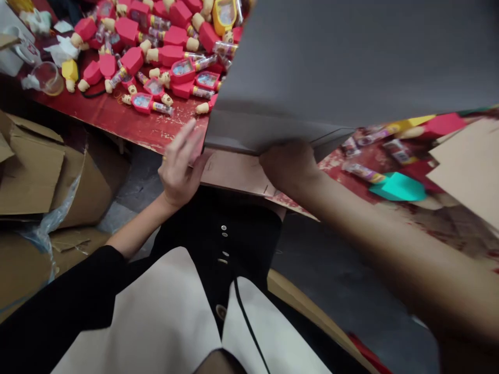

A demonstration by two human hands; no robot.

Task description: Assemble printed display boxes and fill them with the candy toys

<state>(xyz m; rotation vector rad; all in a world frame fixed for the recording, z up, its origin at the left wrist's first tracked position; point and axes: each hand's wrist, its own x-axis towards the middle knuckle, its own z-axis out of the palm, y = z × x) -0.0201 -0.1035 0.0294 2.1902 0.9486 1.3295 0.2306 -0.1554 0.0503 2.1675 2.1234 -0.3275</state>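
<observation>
A folded cardboard sheet (331,67), grey face up, tilts up and away to the right, its fold running almost level across the view above the edge of a red surface (117,117). The left hand (181,166) lies against its tan lower edge, grip wide, fingers spread; the right hand (288,166) holds it under the fold, grip narrow. Pink toys (132,59) lie beyond; their labels (362,172) are too blurred to read.

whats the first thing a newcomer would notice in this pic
A large grey sheet dominates the upper right, its lower edge held by the right hand, with the open left hand beside its corner. At upper left, a heap of red plastic toys with cream ends covers a red tabletop. A teal piece stands out at right.
</observation>
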